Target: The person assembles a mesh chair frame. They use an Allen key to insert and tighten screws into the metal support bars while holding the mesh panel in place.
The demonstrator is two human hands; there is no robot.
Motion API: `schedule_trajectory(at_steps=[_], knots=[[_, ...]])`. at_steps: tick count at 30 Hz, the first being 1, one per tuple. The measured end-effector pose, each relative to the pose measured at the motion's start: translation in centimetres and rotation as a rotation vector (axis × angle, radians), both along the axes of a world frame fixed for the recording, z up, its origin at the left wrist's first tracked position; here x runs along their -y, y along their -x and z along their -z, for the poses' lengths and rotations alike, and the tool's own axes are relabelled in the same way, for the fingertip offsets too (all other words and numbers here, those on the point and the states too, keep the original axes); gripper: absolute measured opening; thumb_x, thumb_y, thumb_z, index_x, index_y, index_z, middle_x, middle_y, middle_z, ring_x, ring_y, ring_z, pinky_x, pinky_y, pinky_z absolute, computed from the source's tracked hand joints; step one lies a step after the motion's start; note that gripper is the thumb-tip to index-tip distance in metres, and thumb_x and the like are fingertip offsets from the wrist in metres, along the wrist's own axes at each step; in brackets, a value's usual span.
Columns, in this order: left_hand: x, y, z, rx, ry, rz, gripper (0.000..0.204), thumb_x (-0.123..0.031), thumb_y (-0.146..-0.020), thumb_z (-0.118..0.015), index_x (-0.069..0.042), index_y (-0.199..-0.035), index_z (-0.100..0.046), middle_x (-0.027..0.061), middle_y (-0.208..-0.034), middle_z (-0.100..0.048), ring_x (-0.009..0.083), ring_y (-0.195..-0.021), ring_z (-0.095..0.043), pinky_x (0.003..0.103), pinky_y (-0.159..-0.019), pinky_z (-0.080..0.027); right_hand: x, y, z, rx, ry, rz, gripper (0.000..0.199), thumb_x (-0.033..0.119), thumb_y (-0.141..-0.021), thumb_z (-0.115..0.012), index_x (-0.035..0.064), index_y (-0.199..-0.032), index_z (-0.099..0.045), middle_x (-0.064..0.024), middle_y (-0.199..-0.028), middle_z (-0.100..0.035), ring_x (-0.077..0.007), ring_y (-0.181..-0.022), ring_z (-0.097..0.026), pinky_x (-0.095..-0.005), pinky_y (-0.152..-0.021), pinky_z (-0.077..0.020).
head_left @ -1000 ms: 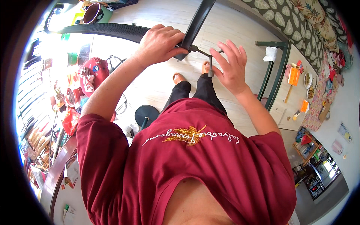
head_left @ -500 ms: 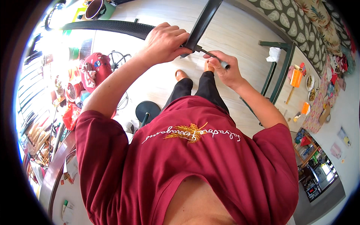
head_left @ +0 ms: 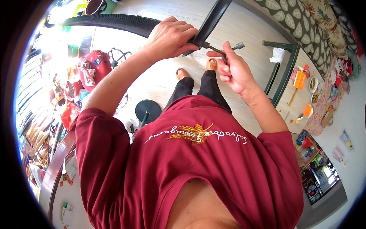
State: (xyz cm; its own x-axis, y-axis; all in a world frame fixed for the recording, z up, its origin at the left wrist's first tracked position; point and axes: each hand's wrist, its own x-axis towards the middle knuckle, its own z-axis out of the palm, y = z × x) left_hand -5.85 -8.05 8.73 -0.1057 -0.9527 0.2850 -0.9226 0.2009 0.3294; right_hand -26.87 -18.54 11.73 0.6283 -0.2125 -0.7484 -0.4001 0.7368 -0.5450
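Observation:
My left hand [head_left: 170,40] is closed over the end of a black mesh-covered curved frame [head_left: 114,23], where it meets a flat black bar [head_left: 214,19] that slants up and away. It looks like part of a mesh chair, but the whole is out of view. In my right hand [head_left: 239,72] is a thin dark bent wrench [head_left: 216,49] with a grey cylindrical end. Its shaft runs to a small black fitting at the near end of the bar. The thumb points up and the fingers curl around the shaft, partly hiding it.
Right of me stands a green-framed table [head_left: 285,89] with orange items and small dishes. Patterned fabric [head_left: 291,19] lies beyond. A round black base [head_left: 148,111] is near my legs. To the left are a red bag [head_left: 95,68], cables and clutter by a bright barred window.
The wrench has turned, its grey end swinging farther away from me. My right hand has changed its hold, thumb now raised. The left hand stays on the frame, shifted slightly right.

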Motion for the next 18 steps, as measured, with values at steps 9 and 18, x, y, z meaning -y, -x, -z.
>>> schedule_trajectory(at_steps=[9,18], knots=[[0.0,-1.3,-1.9,-0.130,-0.365,0.068,0.026,-0.025,-0.079,-0.069,-0.004,-0.085,-0.056,0.0109,-0.085,-0.058,0.0307,-0.089,-0.057,0.043,-0.078,-0.045,-1.0,1.7,2.6,0.078,0.633,0.016,0.048,0.039,-0.100,-0.041,-0.0045,-0.102,-0.060,0.0017,-0.066,-0.045,-0.0077,-0.062,-0.043,-0.0236,-0.062,-0.0411],[-0.1,-1.5,-0.9,-0.062,-0.288,0.041,0.024,-0.028,-0.079,-0.068,-0.007,-0.087,-0.059,0.0091,-0.073,-0.060,0.0306,-0.076,-0.061,0.041,-0.069,-0.048,-2.1,1.9,5.2,0.267,1.244,-0.012,0.025,0.021,-0.095,-0.053,-0.0008,-0.103,-0.061,-0.0025,-0.071,-0.050,-0.0112,-0.063,-0.046,-0.0240,-0.060,-0.0393]])
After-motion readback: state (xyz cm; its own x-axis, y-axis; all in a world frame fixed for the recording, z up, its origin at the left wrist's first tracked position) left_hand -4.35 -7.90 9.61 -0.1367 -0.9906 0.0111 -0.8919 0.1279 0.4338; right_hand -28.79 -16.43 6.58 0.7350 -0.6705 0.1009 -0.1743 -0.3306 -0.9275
